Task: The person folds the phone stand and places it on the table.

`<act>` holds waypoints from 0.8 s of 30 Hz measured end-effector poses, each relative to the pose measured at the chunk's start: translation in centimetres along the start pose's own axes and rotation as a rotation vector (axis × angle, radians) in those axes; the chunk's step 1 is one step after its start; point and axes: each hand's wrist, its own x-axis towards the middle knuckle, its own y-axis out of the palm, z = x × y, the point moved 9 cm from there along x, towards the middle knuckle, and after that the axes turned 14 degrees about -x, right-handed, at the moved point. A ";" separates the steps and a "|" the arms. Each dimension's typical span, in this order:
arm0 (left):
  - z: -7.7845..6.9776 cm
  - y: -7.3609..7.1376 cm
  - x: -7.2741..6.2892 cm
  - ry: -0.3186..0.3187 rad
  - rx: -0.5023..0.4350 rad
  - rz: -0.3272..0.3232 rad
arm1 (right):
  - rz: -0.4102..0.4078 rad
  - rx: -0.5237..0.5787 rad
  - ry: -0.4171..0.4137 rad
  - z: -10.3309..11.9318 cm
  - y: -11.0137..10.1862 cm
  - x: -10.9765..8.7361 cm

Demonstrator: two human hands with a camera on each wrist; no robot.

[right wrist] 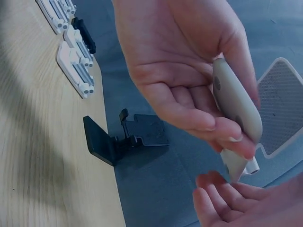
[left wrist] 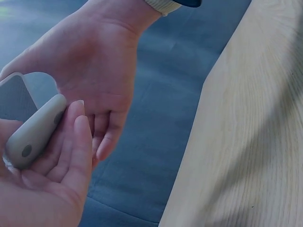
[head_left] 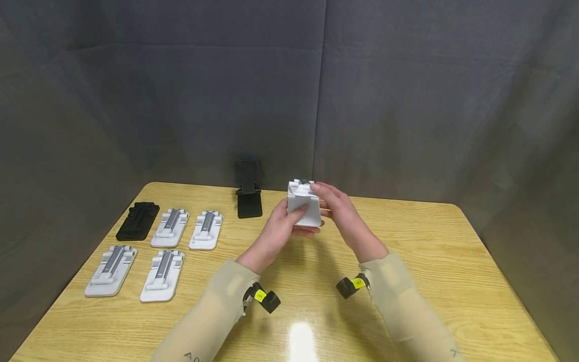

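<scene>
A white folding phone stand (head_left: pixel 308 213) is held above the table. My left hand (head_left: pixel 277 229) grips it, thumb on its face and fingers beneath. In the left wrist view, the rounded end of the stand (left wrist: pixel 37 130) rests in my left hand (left wrist: pixel 47 198). My right hand (head_left: pixel 341 213) is at the stand's right, a fingertip touching the hinged upper part, the other fingers loosely bent below. The right wrist view shows the stand's edge (right wrist: pixel 239 104) in my left hand (right wrist: pixel 180 66), with a plate (right wrist: pixel 281 109) swung out; my right hand (right wrist: pixel 236 198) is beneath.
Several folded white phone stands (head_left: pixel 162 276) and one folded black stand (head_left: pixel 137 221) lie at the table's left. An unfolded black phone stand (head_left: pixel 249 203) stands at the back edge. Dark curtains (head_left: pixel 407 100) hang behind the wooden table (head_left: pixel 429 241).
</scene>
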 end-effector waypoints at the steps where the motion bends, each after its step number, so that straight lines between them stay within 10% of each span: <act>1: -0.1 0.0 0.0 0.000 -0.008 -0.002 | 0.011 0.003 0.000 -0.1 0.1 0.0; 24: -0.3 -0.6 0.0 -0.012 -0.083 -0.014 | 0.053 -0.011 0.015 -0.8 0.9 0.0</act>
